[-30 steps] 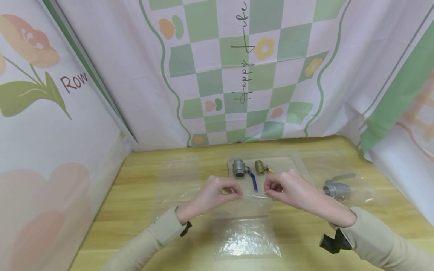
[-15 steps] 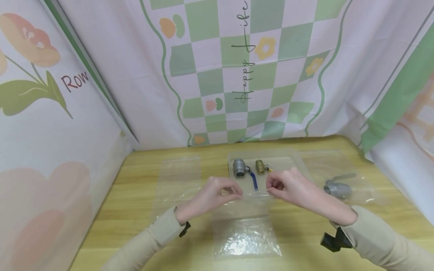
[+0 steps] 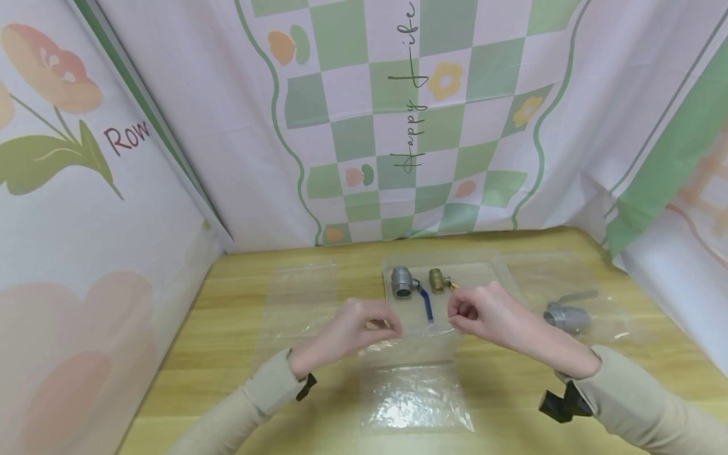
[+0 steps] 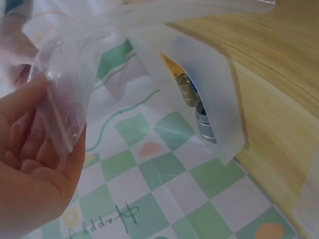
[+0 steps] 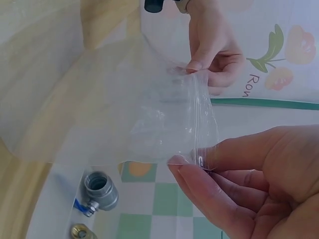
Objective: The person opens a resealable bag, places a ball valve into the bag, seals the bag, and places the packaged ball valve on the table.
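Note:
Between my two hands a clear zip bag [image 5: 159, 114] is stretched by its top edge, its body hanging down toward me. My left hand [image 3: 355, 328] pinches one top corner between thumb and fingers. At the opposite corner my right hand [image 3: 483, 316] pinches the zip strip, seen close in the right wrist view. Just beyond the bag, on a pale tray [image 3: 478, 273], lie a steel ball valve [image 3: 401, 282] with a blue lever and a smaller brass ball valve [image 3: 436, 280] with a yellow lever. My right hand partly hides the yellow lever.
A flat clear bag [image 3: 301, 297] lies on the wooden table [image 3: 227, 316] at the left. Another clear bag [image 3: 574, 272], holding a grey valve [image 3: 567, 318] with a grey lever, lies at the right. Patterned curtains [image 3: 364, 126] stand behind and beside the table.
My left hand has shifted slightly left and my right hand slightly right, so the gap between them is a little wider. Both keep pinching the bag; the valves have stayed put.

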Demonstrator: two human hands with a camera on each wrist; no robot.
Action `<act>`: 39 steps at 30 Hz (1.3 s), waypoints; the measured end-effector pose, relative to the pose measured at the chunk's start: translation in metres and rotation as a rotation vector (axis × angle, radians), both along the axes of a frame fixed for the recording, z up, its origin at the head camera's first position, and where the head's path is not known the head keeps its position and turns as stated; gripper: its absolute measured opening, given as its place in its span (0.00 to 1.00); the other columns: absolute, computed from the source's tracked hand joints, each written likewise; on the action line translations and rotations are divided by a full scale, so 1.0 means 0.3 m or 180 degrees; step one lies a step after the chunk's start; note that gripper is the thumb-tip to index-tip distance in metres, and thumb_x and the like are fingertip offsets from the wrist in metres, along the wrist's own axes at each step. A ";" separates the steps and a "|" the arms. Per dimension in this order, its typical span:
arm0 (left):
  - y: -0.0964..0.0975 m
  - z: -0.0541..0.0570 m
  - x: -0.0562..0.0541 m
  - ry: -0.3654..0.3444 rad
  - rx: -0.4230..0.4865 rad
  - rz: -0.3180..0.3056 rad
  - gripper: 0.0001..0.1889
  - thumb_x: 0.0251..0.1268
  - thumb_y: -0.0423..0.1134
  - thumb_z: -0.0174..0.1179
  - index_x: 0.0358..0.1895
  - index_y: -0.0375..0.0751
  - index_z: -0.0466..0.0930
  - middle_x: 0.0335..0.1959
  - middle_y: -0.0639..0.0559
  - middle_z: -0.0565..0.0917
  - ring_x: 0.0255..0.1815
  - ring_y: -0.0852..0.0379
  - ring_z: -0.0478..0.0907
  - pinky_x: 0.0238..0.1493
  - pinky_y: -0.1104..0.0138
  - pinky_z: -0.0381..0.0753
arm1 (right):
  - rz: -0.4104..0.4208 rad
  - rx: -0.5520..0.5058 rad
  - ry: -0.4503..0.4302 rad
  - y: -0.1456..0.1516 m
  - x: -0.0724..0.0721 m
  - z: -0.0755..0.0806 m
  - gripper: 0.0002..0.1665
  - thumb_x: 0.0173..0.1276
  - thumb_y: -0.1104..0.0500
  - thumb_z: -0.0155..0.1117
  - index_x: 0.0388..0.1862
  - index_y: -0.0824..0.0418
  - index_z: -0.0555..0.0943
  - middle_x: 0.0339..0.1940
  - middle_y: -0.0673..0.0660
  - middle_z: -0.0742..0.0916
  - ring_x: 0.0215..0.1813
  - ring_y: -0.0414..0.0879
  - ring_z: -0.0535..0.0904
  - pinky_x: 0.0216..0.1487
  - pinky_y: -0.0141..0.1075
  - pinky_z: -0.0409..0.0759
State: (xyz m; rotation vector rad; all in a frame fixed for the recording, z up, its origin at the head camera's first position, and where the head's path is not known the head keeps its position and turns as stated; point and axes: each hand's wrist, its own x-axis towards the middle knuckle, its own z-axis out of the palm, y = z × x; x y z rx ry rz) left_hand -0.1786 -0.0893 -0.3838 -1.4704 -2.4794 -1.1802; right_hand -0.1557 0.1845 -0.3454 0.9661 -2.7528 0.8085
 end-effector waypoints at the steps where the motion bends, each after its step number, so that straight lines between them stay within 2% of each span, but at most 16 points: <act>1: 0.000 0.001 0.002 0.0054 -0.0011 -0.0015 0.04 0.60 0.31 0.67 0.38 0.38 0.87 0.37 0.47 0.90 0.39 0.59 0.87 0.46 0.81 0.84 | -0.0034 0.0011 0.0024 0.000 -0.001 -0.001 0.10 0.59 0.70 0.68 0.25 0.55 0.80 0.22 0.46 0.86 0.26 0.31 0.81 0.26 0.22 0.81; 6: 0.001 0.002 0.006 0.0180 0.0016 0.0013 0.05 0.59 0.32 0.68 0.38 0.38 0.86 0.37 0.47 0.90 0.39 0.58 0.87 0.48 0.81 0.83 | -0.0152 0.0046 0.0085 0.003 -0.001 -0.002 0.11 0.58 0.69 0.69 0.24 0.55 0.80 0.22 0.45 0.86 0.26 0.31 0.80 0.26 0.23 0.81; 13: -0.021 0.000 0.001 -0.0034 0.0081 0.0285 0.04 0.59 0.30 0.67 0.38 0.37 0.86 0.37 0.46 0.90 0.37 0.58 0.86 0.43 0.80 0.85 | -0.0123 0.0020 0.0149 0.010 0.002 -0.005 0.11 0.58 0.69 0.70 0.25 0.54 0.81 0.22 0.45 0.86 0.26 0.31 0.80 0.26 0.23 0.81; 16: -0.028 -0.004 0.000 0.0007 -0.0003 0.0242 0.04 0.59 0.31 0.67 0.38 0.38 0.86 0.37 0.47 0.90 0.39 0.59 0.86 0.46 0.80 0.84 | -0.0131 0.0020 0.0100 0.015 -0.001 -0.008 0.11 0.57 0.69 0.69 0.25 0.54 0.81 0.22 0.45 0.86 0.26 0.31 0.80 0.26 0.22 0.81; 20: -0.030 -0.010 0.003 0.0177 -0.0078 0.0151 0.04 0.59 0.32 0.68 0.37 0.40 0.87 0.38 0.49 0.89 0.42 0.59 0.86 0.50 0.79 0.83 | -0.0163 0.0019 0.0054 0.022 -0.009 -0.013 0.11 0.57 0.70 0.69 0.24 0.55 0.81 0.21 0.45 0.86 0.25 0.31 0.80 0.26 0.20 0.81; 23: -0.027 -0.011 0.007 0.0232 -0.0080 0.0145 0.04 0.59 0.33 0.68 0.37 0.41 0.86 0.38 0.49 0.89 0.41 0.59 0.86 0.50 0.79 0.83 | -0.0187 0.0024 0.0072 0.023 -0.012 -0.013 0.11 0.57 0.70 0.69 0.24 0.54 0.81 0.20 0.45 0.86 0.25 0.31 0.80 0.26 0.20 0.81; 30: -0.027 0.002 0.010 0.0138 -0.0111 0.0315 0.06 0.60 0.35 0.68 0.40 0.39 0.86 0.38 0.48 0.90 0.36 0.59 0.86 0.43 0.81 0.84 | -0.0179 0.0033 0.0086 0.020 -0.006 -0.008 0.11 0.57 0.70 0.69 0.24 0.54 0.81 0.21 0.45 0.86 0.25 0.30 0.80 0.26 0.21 0.81; 33: -0.032 0.005 0.008 0.0103 -0.0153 0.0367 0.05 0.61 0.34 0.68 0.39 0.39 0.86 0.38 0.48 0.90 0.36 0.60 0.86 0.42 0.81 0.84 | -0.0177 0.0030 0.0091 0.019 -0.004 -0.005 0.11 0.57 0.70 0.68 0.24 0.54 0.80 0.21 0.45 0.86 0.25 0.30 0.80 0.26 0.21 0.81; 39: -0.037 0.007 0.007 0.0111 -0.0196 0.0240 0.03 0.60 0.32 0.68 0.37 0.40 0.86 0.36 0.50 0.90 0.37 0.61 0.86 0.45 0.81 0.83 | -0.0177 0.0018 0.0079 0.022 -0.008 -0.003 0.11 0.56 0.70 0.68 0.24 0.54 0.81 0.20 0.45 0.86 0.25 0.29 0.79 0.25 0.20 0.81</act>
